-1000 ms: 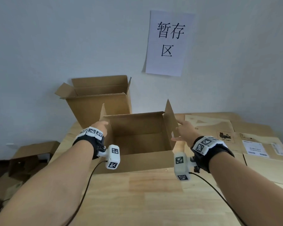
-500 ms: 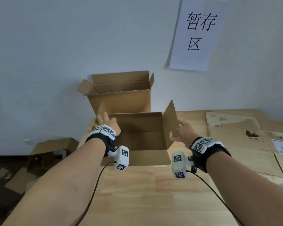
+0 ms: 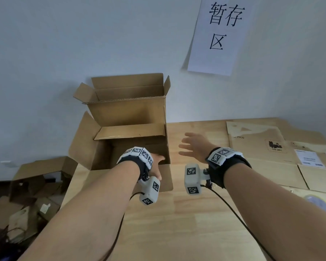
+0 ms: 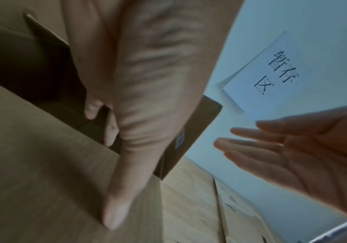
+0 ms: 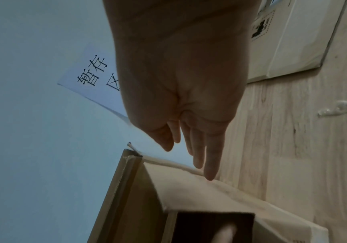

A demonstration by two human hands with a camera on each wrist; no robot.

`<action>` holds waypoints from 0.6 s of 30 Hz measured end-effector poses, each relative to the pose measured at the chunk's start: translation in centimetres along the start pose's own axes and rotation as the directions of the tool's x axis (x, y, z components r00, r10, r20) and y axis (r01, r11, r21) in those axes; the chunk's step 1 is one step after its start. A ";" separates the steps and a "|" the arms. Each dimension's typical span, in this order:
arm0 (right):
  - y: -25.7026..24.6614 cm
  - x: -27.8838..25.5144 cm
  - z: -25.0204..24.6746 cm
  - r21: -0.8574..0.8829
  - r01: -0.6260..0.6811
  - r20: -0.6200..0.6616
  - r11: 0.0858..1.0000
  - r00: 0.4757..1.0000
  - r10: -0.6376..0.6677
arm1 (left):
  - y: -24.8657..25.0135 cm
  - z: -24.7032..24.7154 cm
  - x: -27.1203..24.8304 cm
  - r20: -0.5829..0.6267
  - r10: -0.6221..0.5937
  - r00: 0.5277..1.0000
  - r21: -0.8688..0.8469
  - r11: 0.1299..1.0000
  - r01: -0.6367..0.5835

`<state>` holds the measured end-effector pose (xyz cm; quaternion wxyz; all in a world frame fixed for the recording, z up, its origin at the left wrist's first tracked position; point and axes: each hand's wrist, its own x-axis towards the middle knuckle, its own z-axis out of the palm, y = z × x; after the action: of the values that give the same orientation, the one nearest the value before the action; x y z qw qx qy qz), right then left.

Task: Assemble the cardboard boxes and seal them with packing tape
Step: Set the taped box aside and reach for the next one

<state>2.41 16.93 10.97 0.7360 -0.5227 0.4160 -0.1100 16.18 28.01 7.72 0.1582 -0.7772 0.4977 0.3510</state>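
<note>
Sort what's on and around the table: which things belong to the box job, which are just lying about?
In the job:
- near box, left hand gripping its right wall
- right hand, open beside it
- rear open box
- flat cardboard sheets

Lying about:
- paper sign on wall
- cardboard scraps on floor

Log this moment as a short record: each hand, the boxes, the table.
left hand: grips near box's front right corner, thumb outside, fingers inside
right hand: open, fingers straight, beside the box, touching nothing
near box: open-topped, flaps unsealed
far box: behind it, flaps up
table: wooden; flattened cartons on its right
</note>
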 end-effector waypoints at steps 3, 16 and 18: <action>0.6 -0.2 -2.4 0.092 -0.059 -0.070 0.994 0.995 0.066 | 0.3 0.5 0.9 0.013 -0.004 1.000 0.028 1.000 0.004; 4.0 -1.6 -9.3 0.070 -0.170 -0.256 0.983 0.949 0.183 | 1.7 2.7 2.6 -0.433 -0.151 0.889 -0.012 0.987 0.162; 4.6 -1.8 -10.6 0.102 -0.184 -0.288 0.978 0.935 0.206 | 2.5 2.5 2.6 -0.572 -0.158 0.805 -0.047 0.986 0.160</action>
<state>-7.66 12.79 6.80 0.6911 -0.4291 0.5672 -0.1287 13.66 26.65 4.42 0.0315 -0.8853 0.4560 0.0854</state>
